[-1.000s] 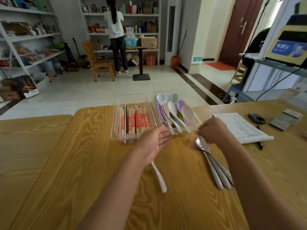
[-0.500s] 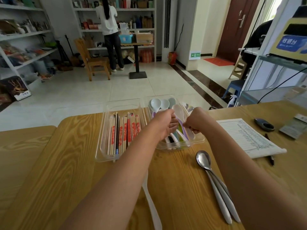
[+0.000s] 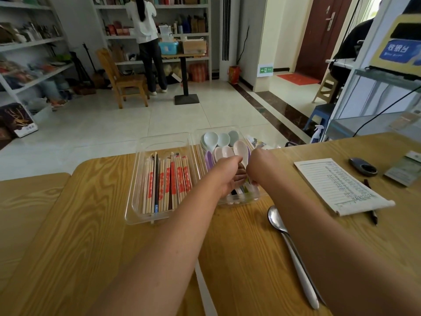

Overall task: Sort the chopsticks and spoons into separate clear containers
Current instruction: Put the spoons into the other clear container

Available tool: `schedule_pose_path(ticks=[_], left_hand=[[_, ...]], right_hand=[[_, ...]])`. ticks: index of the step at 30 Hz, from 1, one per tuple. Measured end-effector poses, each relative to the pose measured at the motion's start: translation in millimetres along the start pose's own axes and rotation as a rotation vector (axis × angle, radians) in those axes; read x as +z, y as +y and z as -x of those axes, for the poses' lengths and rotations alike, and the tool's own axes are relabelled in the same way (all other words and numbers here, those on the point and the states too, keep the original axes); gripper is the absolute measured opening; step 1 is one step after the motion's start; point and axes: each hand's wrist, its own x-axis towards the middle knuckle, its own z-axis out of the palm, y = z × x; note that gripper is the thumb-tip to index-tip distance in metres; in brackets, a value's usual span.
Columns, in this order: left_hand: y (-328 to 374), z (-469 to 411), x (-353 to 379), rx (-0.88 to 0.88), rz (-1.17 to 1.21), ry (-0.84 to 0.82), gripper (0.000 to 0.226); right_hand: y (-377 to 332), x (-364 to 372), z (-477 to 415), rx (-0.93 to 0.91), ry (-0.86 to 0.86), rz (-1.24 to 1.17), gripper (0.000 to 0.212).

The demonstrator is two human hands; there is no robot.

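Over the spoon container (image 3: 242, 201), left hand (image 3: 229, 176) and right hand (image 3: 256, 166) curl among spoons (image 3: 242, 148), grips unclear; one chopstick container (image 3: 136, 201) sits just left.

Right of your fingers (image 3: 239, 179): lined notepad (image 3: 337, 183) | beyond it: dark oval device (image 3: 362, 167) | far ahead of them: wooden chair (image 3: 121, 82), person (image 3: 145, 26) at shelves (image 3: 196, 34)

Blue rectangular label (image 3: 401, 50) on yellow box (image 3: 394, 67) reads "收银台"; small green wall sign (image 3: 266, 70) shows arrow, lettering too small; red print on paper-wrapped chopsticks (image 3: 173, 179) and lined paper sheet (image 3: 339, 181) illegible.
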Motion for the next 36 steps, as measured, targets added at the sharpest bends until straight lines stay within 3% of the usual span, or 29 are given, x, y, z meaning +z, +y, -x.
schedule_pose_path(ticks=[7,11,14,19,26,36], left_hand=[[1.9,18.5,-1.6,0.016,0.002,-0.014,0.021],[5.0,43.1,-0.3,0.081,-0.004,-0.036,0.018],[-1.6,72.7,-2.2,0.143,0.045,-0.055,0.023],[-53.0,116.6,-1.6,0.123,0.083,-0.123,0.037],[-116.4,137.2,25.3,-0.005,0.118,-0.188,0.032],[-124.1,138.9,45.6,-0.054,0.107,-0.163,0.037]], right_hand=[[-0.8,-21.8,6.7,0.023,0.025,0.054,0.004],[-5.2,-41.3,16.1,0.095,-0.054,0.064,0.01],[7.6,-59.9,43.9,0.089,-0.114,-0.052,0.013],[58.6,-62.4,113.7,0.087,-0.042,-0.226,0.008],[107.2,-33.1,148.8,0.151,-0.048,-0.071,0.009],[119.1,-16.5,141.9,0.25,-0.104,0.073,0.014]])
